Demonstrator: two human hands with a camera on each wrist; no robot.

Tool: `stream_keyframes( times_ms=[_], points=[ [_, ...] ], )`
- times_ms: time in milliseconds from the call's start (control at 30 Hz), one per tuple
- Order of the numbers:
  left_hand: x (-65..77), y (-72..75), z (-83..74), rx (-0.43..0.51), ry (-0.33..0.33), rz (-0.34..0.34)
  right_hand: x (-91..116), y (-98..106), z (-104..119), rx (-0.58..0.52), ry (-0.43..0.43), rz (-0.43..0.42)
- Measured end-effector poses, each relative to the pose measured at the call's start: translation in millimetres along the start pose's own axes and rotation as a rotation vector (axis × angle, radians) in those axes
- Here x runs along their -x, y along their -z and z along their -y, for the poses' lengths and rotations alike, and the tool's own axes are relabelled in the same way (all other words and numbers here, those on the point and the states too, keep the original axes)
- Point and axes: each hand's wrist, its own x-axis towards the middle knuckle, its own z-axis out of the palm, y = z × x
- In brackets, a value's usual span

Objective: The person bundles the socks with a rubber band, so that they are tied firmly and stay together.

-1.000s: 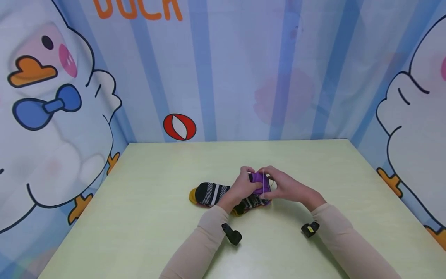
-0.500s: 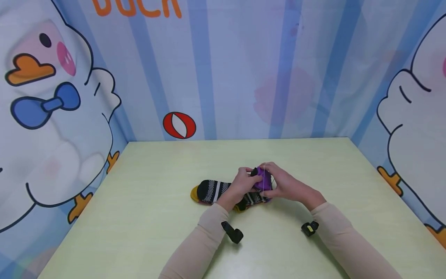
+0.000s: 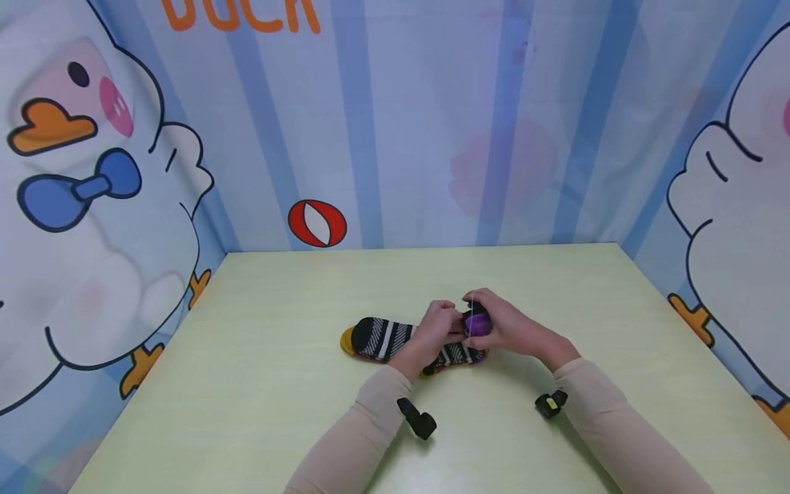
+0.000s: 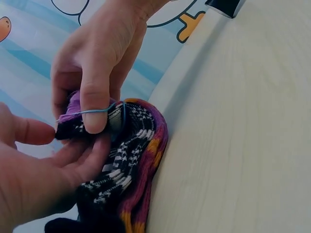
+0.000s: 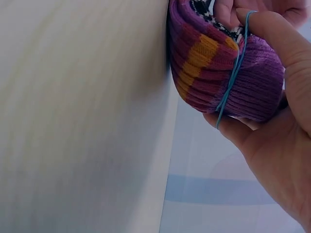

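Observation:
A pair of patterned socks [image 3: 382, 339], black and white with mustard toes, lies on the table. Its purple cuff end [image 5: 255, 80] is folded up off the tabletop between both hands. My left hand [image 3: 435, 336] holds the folded part, its fingertips at the black inner edge in the left wrist view. At the right, my right hand [image 3: 512, 326] curls thumb and fingers round the cuff end. A thin blue elastic band [image 5: 232, 80] is stretched from its thumb to a finger, across the ribbed purple cuff. Part of the socks is hidden behind my left hand.
The pale table [image 3: 247, 384] extends around the socks. Behind it hangs a blue striped backdrop [image 3: 407, 123] with duck drawings. Black cameras sit at the left cuff [image 3: 418, 420] and the right cuff [image 3: 549, 405].
The purple cuff end has turned and moved slightly right, toward my right palm. My left hand has shifted right along with it, and the socks have slid a little right.

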Motion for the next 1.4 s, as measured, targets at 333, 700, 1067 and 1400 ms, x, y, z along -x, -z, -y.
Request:
stream_keyframes(
  times_ms=[333,700,1067,1400],
  points=[
    [0.1,1.6,0.7,-0.028,0.043,0.222,4,4,-7,-0.001,0.005,-0.013],
    [-2.6,1.7,1.4,-0.002,0.028,0.243,4,14,-13,0.006,-0.015,0.072],
    [4.2,-0.9,10.9,-0.441,-0.093,0.126,7,19,-17,-0.031,-0.077,0.217],
    [5.0,-2.0,11.9,-0.650,-0.136,0.113,10,25,-16,0.019,-0.070,0.257]
  ],
)
